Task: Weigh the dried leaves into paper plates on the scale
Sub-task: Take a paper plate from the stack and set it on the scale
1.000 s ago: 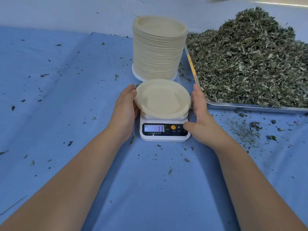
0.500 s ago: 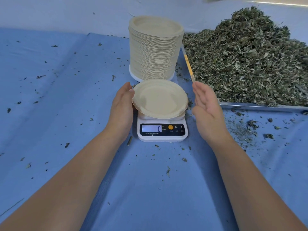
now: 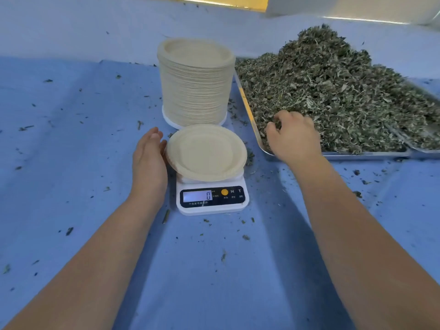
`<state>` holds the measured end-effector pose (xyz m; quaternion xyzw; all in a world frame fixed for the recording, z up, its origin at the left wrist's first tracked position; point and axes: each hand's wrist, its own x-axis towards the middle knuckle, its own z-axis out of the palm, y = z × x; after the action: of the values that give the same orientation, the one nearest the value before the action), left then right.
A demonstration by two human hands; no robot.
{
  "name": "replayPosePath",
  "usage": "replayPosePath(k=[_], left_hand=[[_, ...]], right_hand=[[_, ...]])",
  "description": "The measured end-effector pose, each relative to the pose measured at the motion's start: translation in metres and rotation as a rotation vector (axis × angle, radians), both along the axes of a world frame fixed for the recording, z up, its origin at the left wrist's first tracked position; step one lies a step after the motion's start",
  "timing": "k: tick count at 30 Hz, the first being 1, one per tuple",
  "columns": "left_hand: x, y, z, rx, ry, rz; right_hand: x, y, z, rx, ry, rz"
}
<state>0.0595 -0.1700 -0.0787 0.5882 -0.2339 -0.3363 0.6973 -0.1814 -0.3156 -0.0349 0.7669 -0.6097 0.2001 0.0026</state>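
Observation:
An empty beige paper plate (image 3: 206,152) lies on a small white scale (image 3: 212,198) whose display reads 0. My left hand (image 3: 148,158) stands edge-on against the plate's left rim, fingers straight. A big heap of dried green leaves (image 3: 333,91) fills a metal tray (image 3: 357,155) to the right. My right hand (image 3: 294,136) reaches over the tray's near left corner, its fingers curled into the leaves and closing on a clump.
A tall stack of paper plates (image 3: 195,84) stands right behind the scale, beside the tray's left edge. Leaf crumbs are scattered over the blue cloth (image 3: 71,139). A second tray edge (image 3: 426,150) shows at the far right.
My right hand left the scale's right side and moved right and away into the leaf heap, its fingers curling into the leaves. The display went from 13 to 0. My left hand stayed.

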Motion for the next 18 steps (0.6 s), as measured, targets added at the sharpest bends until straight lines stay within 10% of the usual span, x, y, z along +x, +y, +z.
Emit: replayPosePath(k=[9, 14, 18], left_hand=[[0.005, -0.006, -0.010, -0.018, -0.001, -0.013], [0.004, -0.006, -0.009, -0.014, 0.019, 0.001], [0.003, -0.005, -0.008, -0.017, 0.035, 0.005]], right_hand=[[0.009, -0.019, -0.006, 0.372, 0.157, 0.097], [0.017, -0.010, 0.004, 0.035, 0.205, 0.017], [0.018, -0.011, -0.002, 0.395, 0.227, 0.039]])
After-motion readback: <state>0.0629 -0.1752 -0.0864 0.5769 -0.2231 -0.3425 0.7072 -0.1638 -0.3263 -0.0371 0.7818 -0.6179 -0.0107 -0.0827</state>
